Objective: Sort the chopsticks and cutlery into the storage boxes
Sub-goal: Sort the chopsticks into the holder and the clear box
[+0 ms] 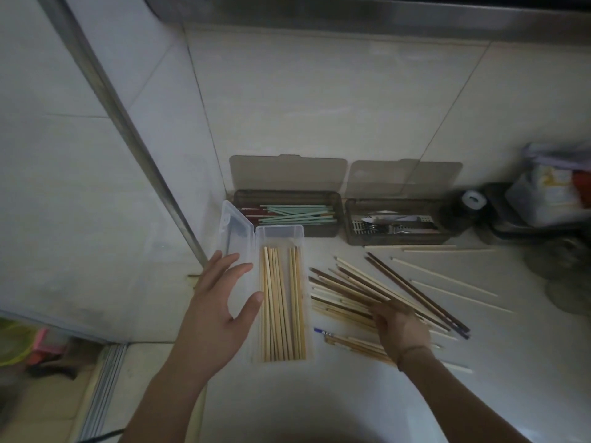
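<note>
Three storage boxes stand on the tiled counter (319, 107). The clear box (308, 314) sits nearest, lid swung open to its left, holding a row of pale bamboo chopsticks (283, 302) laid lengthwise. Behind it, a smoked box (287, 195) against the wall holds green and dark red chopsticks. Beside that, a second smoked box (396, 239) holds metal cutlery (388, 223). Both smoked lids lean open against the wall, presumably to keep access free during sorting.

The left hand (220, 311) is open, fingers spread, at the clear box's left edge; it appears placed to steady the box, though contact cannot be confirmed. The right hand (398, 327) rests palm down on the mixed pile of dark and pale chopsticks (351, 286) just right of the clear box, fingers curled over several sticks; whether any is actually gripped cannot be told. Further pale sticks (447, 276) lie scattered farther right. Sorting is judged partly done.
</note>
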{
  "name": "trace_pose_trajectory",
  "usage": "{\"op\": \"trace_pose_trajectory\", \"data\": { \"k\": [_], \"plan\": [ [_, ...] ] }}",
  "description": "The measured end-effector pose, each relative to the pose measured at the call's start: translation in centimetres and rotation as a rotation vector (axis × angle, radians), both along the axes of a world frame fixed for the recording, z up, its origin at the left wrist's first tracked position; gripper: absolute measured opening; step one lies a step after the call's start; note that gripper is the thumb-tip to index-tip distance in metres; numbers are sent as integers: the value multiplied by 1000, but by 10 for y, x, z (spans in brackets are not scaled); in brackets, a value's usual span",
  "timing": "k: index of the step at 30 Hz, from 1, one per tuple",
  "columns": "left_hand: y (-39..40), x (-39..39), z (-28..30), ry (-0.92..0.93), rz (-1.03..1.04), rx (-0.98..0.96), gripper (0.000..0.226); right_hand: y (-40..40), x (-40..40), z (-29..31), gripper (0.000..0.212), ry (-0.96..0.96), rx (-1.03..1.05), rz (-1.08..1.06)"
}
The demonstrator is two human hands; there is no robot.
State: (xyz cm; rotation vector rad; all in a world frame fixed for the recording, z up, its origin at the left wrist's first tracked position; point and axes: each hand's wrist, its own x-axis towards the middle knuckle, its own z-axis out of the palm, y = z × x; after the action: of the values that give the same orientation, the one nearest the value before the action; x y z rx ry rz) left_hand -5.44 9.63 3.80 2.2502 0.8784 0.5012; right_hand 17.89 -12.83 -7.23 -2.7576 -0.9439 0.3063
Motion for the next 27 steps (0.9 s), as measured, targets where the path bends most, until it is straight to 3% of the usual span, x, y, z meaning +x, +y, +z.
{"op": "trace_pose_trajectory", "data": {
  "k": [11, 24, 27],
  "plan": [
    [0, 0, 0, 22, 6, 14, 59, -10, -8, -1, 17, -24, 64, 15],
    [1, -2, -4, 29, 5, 19, 60, 13, 6, 12, 17, 56, -192, -55],
    [1, -2, -5, 23, 7, 21, 59, 15, 2, 17, 18, -9, -312, -21]
  ]
}}
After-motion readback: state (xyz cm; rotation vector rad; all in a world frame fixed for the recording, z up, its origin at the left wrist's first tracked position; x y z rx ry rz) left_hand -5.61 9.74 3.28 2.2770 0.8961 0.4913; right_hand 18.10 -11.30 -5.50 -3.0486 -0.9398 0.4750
